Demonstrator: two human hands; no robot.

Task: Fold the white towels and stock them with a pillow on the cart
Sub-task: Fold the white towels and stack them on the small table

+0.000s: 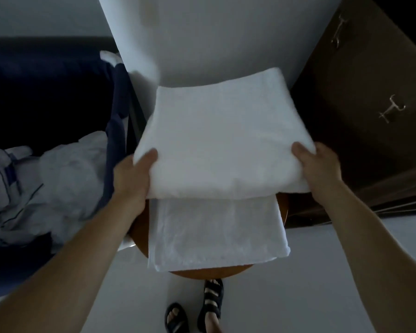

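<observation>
I hold a folded white towel (221, 138) flat in the air, above a round wooden table (211, 272). My left hand (132, 174) grips its near left corner, thumb on top. My right hand (320, 167) grips its near right corner the same way. Under it, a second folded white towel (216, 231) lies on the table, its near half showing. No pillow can be told apart for certain; rumpled white bedding with blue piping (41, 186) lies at the left.
A dark blue bed or sofa (46, 87) fills the left side. A brown cabinet with metal handles (360, 92) stands at the right. A white wall corner (214, 32) rises behind the table. My sandalled feet (197, 308) stand on the pale floor.
</observation>
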